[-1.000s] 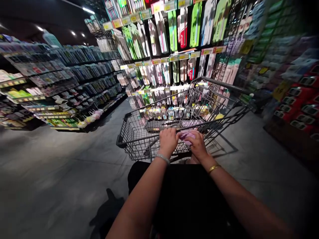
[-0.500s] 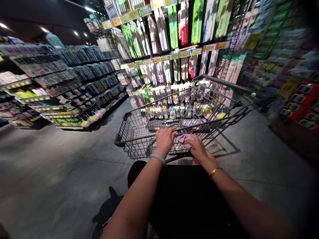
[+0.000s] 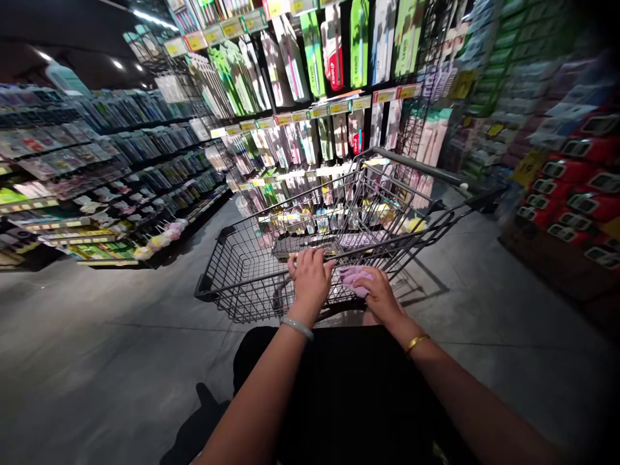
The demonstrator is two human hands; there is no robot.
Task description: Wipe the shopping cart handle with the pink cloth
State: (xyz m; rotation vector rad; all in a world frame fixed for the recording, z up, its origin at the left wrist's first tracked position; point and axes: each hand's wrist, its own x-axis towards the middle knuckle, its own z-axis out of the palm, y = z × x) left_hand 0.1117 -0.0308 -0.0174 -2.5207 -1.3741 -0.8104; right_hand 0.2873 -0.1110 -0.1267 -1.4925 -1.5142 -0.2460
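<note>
At the shopping cart's near side, the right hand clutched a purple cloth; the left hand, fingers loosely spread, was over the cart. Packets hung beyond the cart.

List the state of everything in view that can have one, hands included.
Shopping cart: upright, open at the top
Left hand: fingers spread, at the cart's near side
Right hand: closed on the purple cloth
Purple cloth: bunched up, partly hidden by the fingers
Gold bangle: worn on the right wrist
Pale bangle: worn on the left wrist
Ceiling light: lit
Green package: hanging
</note>
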